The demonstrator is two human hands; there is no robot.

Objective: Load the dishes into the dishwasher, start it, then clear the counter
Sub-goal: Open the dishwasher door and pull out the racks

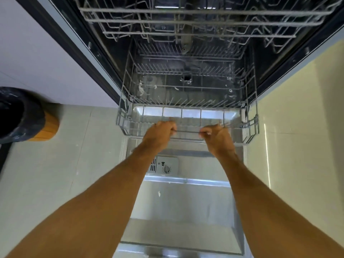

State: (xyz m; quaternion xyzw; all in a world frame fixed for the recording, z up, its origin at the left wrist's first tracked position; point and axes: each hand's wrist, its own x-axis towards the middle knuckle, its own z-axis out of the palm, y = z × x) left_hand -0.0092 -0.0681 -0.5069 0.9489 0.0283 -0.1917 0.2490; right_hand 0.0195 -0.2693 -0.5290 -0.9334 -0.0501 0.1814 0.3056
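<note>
Dishwasher [113, 53] wide open, straight ahead and below the camera, its door [182, 202] folded flat toward the person with the shiny inner panel facing up. Both arms reach out over that door. The left hand [160, 135] clenches around the front wire of the lower rack [249, 131], fingers curled over the rail. The right hand [217, 136] grips the same rail just beside it, a short stretch of wire showing between the two. The rack sits partway out, front edge over the hinge end of the door, back end inside the tub. Above it hangs the upper rack [186, 21], a bit blurred. The detergent dispenser [164, 165] shows between the forearms. Off to the left, on the tiled floor [55, 183], stands a bin [42, 127] lined with a black bag.
</note>
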